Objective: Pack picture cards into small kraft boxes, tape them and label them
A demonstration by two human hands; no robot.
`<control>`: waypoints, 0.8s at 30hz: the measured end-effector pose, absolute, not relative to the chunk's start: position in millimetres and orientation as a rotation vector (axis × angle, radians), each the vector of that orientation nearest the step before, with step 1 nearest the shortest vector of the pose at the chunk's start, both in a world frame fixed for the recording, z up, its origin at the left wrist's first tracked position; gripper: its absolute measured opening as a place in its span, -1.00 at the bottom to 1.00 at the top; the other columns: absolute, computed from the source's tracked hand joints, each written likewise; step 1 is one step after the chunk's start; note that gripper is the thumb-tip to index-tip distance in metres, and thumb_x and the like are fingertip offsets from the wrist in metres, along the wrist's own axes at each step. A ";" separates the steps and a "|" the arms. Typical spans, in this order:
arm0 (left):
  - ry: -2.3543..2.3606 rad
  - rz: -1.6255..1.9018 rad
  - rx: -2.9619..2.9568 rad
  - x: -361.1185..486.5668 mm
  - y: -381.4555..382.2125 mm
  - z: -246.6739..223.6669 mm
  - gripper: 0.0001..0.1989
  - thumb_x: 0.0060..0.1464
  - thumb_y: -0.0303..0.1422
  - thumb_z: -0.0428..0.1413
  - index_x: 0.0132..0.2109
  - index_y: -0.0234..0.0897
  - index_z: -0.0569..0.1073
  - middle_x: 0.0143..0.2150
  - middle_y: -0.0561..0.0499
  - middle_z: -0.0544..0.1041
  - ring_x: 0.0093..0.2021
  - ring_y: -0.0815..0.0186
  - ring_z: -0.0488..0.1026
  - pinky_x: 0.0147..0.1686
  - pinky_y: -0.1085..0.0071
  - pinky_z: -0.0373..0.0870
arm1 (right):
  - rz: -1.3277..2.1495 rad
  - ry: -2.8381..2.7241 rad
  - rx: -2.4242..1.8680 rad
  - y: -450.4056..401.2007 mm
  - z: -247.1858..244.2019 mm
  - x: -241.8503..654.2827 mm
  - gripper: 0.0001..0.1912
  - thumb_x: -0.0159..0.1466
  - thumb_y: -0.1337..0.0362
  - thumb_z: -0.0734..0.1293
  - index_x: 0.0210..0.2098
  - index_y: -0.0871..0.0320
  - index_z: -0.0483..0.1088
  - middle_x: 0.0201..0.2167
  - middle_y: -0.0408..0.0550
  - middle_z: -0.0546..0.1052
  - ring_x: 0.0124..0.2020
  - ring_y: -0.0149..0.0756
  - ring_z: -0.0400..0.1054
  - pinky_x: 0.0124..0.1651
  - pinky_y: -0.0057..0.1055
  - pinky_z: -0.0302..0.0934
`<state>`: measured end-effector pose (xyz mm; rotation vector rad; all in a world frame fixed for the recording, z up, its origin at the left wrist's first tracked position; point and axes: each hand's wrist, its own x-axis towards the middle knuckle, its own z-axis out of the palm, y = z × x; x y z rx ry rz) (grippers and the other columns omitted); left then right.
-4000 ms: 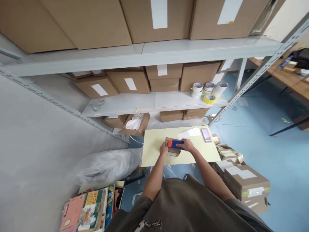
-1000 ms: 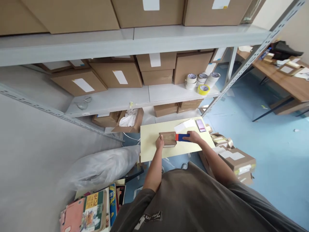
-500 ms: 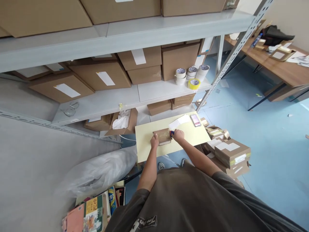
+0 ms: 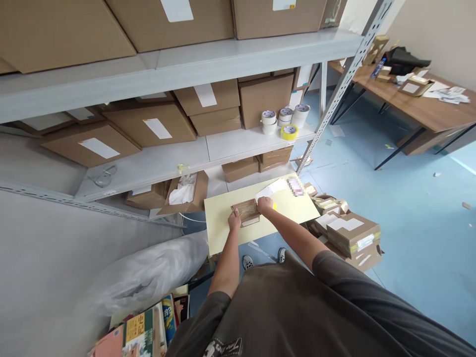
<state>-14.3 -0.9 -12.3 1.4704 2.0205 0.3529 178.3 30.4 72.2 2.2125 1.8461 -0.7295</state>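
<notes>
A small brown cardboard box [image 4: 247, 210] with shiny tape on its top lies on a pale yellow board [image 4: 219, 238]. My left hand [image 4: 234, 219] grips the box's left side, thumb on top. At the box's right edge my right hand [image 4: 265, 204] is closed in a fist around a small tool, mostly hidden by the fingers. A yellow bit [image 4: 274, 206] shows beside the right wrist; I cannot tell whether it belongs to the tool. White paper [image 4: 273, 188] and a phone-like item with a blurred screen [image 4: 295, 187] lie behind the right hand.
A grey metal shelf [image 4: 238, 144] with cartons stands ahead, tape rolls [image 4: 289, 132] at its right end. Cartons [image 4: 351, 230] are piled on the floor at right. Plastic wrap [image 4: 156, 267] and books [image 4: 139, 332] are at lower left. A wooden desk [image 4: 409, 99] stands farther right.
My right hand has shifted left relative to the box, against its edge; the tool's blue-and-red part is now hidden and a yellow bit shows. The view has tilted slightly.
</notes>
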 end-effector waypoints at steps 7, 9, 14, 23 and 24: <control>2.049 0.389 1.416 -10.4 -0.8 -14.7 -0.30 0.50 -0.02 -0.32 0.10 -0.32 0.63 0.04 -0.29 0.68 0.14 -0.01 0.59 0.10 0.26 0.43 | -0.700 1.868 2.180 36.2 74.5 177.7 -0.56 0.24 0.34 0.50 0.12 0.24 0.58 0.07 0.34 0.62 0.16 0.03 0.52 0.09 -0.27 0.41; 2.047 0.390 1.424 -10.3 -1.8 -15.2 -0.29 0.50 -0.02 -0.32 0.09 -0.31 0.63 0.03 -0.29 0.69 0.13 0.01 0.60 0.10 0.27 0.43 | -0.689 1.869 2.168 38.9 75.3 176.9 -0.56 0.25 0.40 0.48 0.13 0.26 0.57 0.09 0.34 0.61 0.16 0.03 0.52 0.10 -0.25 0.42; 2.035 0.404 1.429 -11.9 -3.6 -19.2 -0.33 0.50 -0.07 -0.30 0.09 -0.33 0.63 0.04 -0.30 0.68 0.14 0.02 0.60 0.10 0.29 0.43 | -0.676 1.876 2.173 39.3 74.1 174.4 -0.59 0.30 0.41 0.43 0.14 0.26 0.57 0.10 0.35 0.61 0.16 0.02 0.52 0.09 -0.24 0.42; 2.051 0.410 1.447 -14.3 -8.0 -19.9 -0.32 0.50 -0.08 -0.32 0.09 -0.33 0.63 0.05 -0.30 0.68 0.14 0.01 0.60 0.09 0.27 0.44 | -0.677 1.863 2.233 27.2 77.7 200.2 -0.57 0.33 0.19 0.44 0.15 0.21 0.57 0.10 0.31 0.62 0.18 -0.02 0.51 0.12 -0.34 0.35; 2.042 0.409 1.456 -14.8 -9.5 -19.3 -0.32 0.50 -0.08 -0.32 0.08 -0.32 0.64 0.04 -0.29 0.68 0.13 0.02 0.60 0.09 0.28 0.44 | -0.675 1.866 2.233 25.6 78.4 204.3 -0.55 0.30 0.18 0.46 0.15 0.21 0.57 0.09 0.31 0.62 0.18 -0.01 0.51 0.13 -0.33 0.35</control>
